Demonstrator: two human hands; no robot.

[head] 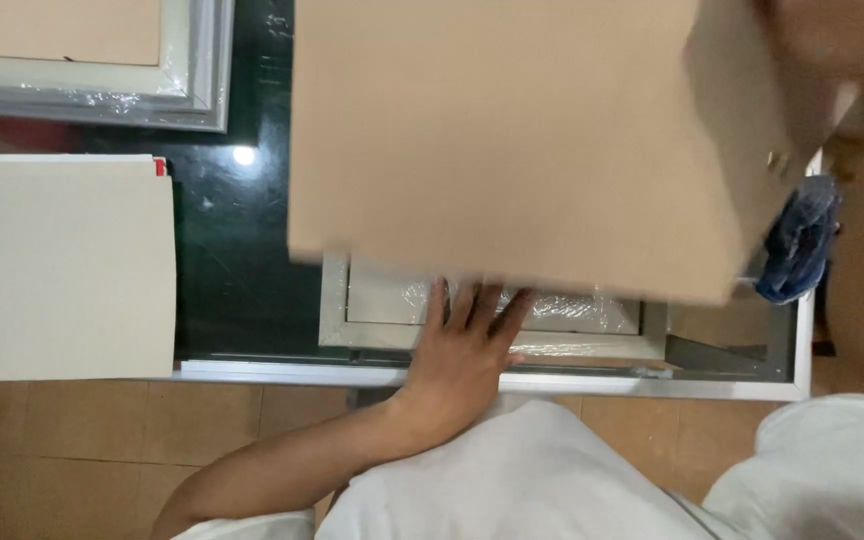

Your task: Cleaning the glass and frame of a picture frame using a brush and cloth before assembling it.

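The left hand (462, 350) comes into view bare, no glove, no ring, no watch on the wrist. The forearm behind it is bare too, right down to the bottom edge, where a short white fabric sleeve (242, 525) just peeks in. Across the lower middle there's a plain white fabric shirt (512, 480), soft folds, no print. The right hand (832, 40) is a blur in the top corner; nothing worn can be made out.
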